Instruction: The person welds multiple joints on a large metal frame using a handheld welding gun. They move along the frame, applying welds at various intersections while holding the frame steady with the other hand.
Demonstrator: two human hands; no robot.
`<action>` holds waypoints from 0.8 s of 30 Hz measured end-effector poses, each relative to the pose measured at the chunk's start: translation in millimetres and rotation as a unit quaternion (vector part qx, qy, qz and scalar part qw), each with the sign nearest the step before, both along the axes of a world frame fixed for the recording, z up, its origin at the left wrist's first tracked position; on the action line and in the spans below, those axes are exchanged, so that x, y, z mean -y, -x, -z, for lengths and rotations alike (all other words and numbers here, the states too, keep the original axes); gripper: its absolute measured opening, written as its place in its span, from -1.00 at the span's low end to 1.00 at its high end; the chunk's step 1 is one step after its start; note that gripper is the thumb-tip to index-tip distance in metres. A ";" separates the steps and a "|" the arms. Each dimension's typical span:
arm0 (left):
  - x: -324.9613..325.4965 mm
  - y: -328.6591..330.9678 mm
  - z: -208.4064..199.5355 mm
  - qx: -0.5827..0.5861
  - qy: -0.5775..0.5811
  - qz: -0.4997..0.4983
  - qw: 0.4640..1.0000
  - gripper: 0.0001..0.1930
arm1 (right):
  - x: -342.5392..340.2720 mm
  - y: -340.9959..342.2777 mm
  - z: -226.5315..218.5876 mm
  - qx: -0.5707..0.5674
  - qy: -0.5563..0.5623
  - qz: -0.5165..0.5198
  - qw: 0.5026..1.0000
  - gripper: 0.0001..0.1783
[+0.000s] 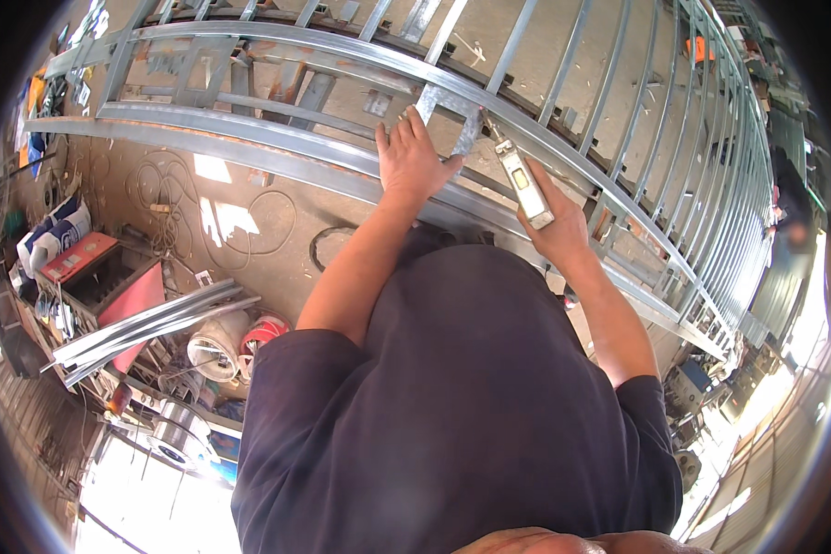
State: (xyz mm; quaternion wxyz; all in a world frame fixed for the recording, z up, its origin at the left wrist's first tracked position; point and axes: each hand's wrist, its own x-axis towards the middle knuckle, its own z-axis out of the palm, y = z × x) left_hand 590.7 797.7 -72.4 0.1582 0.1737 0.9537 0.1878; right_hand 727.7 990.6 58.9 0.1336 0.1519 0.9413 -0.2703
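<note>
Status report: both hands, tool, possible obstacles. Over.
Left hand open, at metal frame. Right hand gripping pale handheld tool, tip near frame. Dark cable curled on floor, left side.

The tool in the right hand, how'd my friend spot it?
Find the big silvery metal frame, then the right hand at its near side. That hand holds the tool, pale and boxy with a thin tip. Unlike the long grey bars nearby, it's short and chunky.

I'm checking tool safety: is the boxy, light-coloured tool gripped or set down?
Gripped: the right hand wraps around the tool, its narrow end toward the metal frame. Whether it's on, I cannot tell.
</note>
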 end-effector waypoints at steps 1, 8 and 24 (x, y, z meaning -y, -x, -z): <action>-0.3 0.2 -0.5 -0.001 0.005 0.001 1.000 0.30 | -0.7 -1.0 2.3 -0.005 -0.006 -0.003 1.000 -0.02; 0.7 -0.3 -1.9 -0.001 0.009 0.004 1.000 0.29 | 2.3 -4.2 14.7 -0.019 -0.059 -0.029 0.998 0.08; 0.7 -2.9 5.1 -0.043 -0.003 -0.002 0.999 0.27 | -4.6 -6.3 14.7 -0.009 -0.099 -0.045 0.994 0.05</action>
